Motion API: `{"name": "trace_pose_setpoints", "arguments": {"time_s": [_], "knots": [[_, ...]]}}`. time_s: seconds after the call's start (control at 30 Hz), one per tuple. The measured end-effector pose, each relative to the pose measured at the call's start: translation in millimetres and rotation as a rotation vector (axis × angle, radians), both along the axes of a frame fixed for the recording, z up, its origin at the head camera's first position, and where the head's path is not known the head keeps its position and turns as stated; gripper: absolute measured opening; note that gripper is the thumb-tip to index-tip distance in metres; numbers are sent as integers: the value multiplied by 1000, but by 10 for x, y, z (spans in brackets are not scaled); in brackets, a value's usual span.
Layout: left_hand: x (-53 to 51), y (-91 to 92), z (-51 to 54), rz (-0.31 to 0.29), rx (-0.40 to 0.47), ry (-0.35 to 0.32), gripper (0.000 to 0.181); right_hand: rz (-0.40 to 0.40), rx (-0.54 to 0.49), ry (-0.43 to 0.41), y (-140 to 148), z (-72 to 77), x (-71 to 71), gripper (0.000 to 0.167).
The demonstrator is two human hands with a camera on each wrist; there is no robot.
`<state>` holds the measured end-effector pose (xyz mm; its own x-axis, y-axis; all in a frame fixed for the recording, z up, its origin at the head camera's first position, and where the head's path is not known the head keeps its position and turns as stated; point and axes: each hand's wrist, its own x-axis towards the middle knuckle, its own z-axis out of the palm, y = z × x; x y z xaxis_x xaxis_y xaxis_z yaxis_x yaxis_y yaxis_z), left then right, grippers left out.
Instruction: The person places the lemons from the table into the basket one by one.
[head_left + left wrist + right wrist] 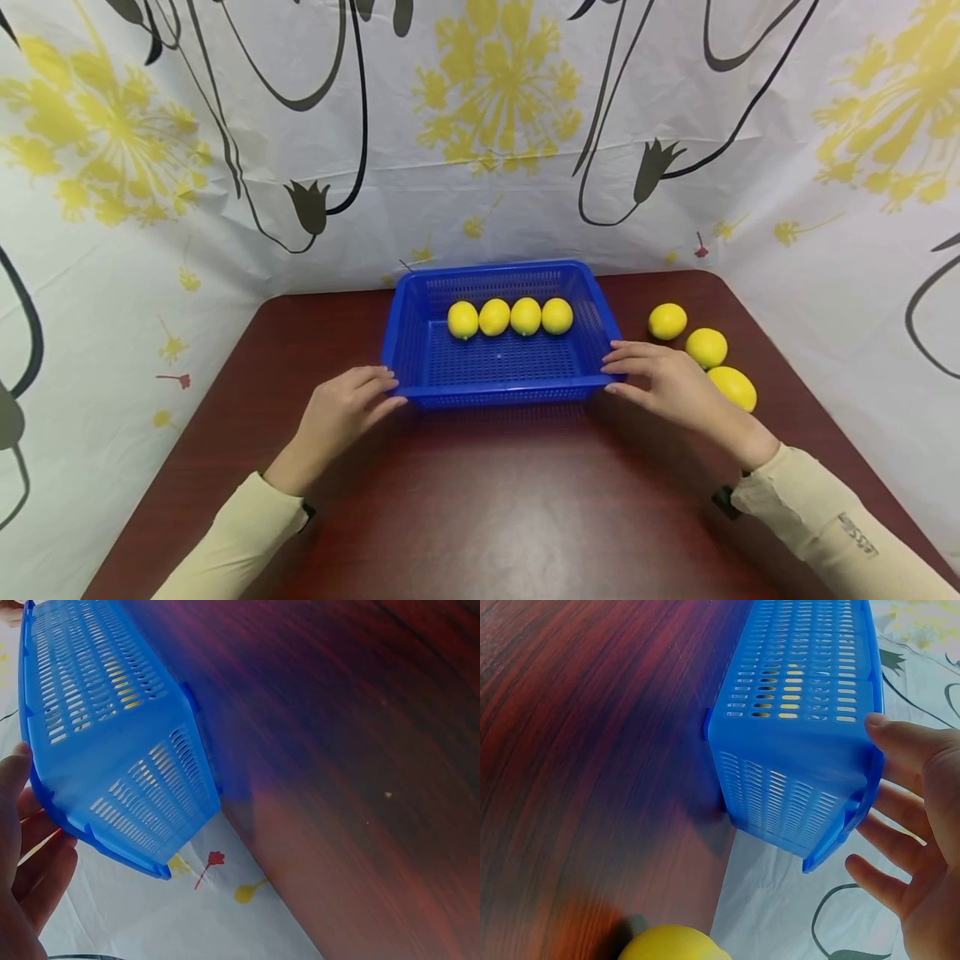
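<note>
A blue plastic basket with slotted walls stands on the table near its far edge. Inside, several yellow lemons form a row toward the back wall. My left hand holds the near left corner of the rim, thumb on the front side and fingers along the left side. At the near right corner, my right hand has its thumb against the rim in the right wrist view, with fingers around the side; the little finger is apart from it. Through the slots, bits of yellow show in both wrist views.
Three more lemons lie on the dark red-brown table to the right of the basket, beside my right hand. A white sheet with yellow and grey plant prints hangs behind and along both sides.
</note>
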<state>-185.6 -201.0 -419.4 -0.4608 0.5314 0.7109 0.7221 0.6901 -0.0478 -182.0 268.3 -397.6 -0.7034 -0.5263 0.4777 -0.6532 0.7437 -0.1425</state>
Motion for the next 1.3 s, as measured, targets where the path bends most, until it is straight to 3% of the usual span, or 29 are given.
{"name": "trace_pose_setpoints", "arguments": {"time_s": [0.37,0.57,0.7,0.87,1.03,1.2,1.3], "knots": [[11,10,-41,8,43,2,52,15,36,-22,26,43,-31,35],[19,13,-35,14,44,-11,32,46,38,-12,78,168,-58,38],[19,17,-27,22,41,-15,33,4,37,-11,149,268,-101,40],[18,17,-31,23,40,-8,50,-62,53,-25,258,409,-194,40],[21,17,-19,5,30,16,31,-129,51,-74,350,548,-293,42],[13,19,-15,-24,32,45,29,-183,67,-129,476,598,-402,44],[12,20,-19,-23,36,43,38,-205,81,-180,575,579,-485,45]]}}
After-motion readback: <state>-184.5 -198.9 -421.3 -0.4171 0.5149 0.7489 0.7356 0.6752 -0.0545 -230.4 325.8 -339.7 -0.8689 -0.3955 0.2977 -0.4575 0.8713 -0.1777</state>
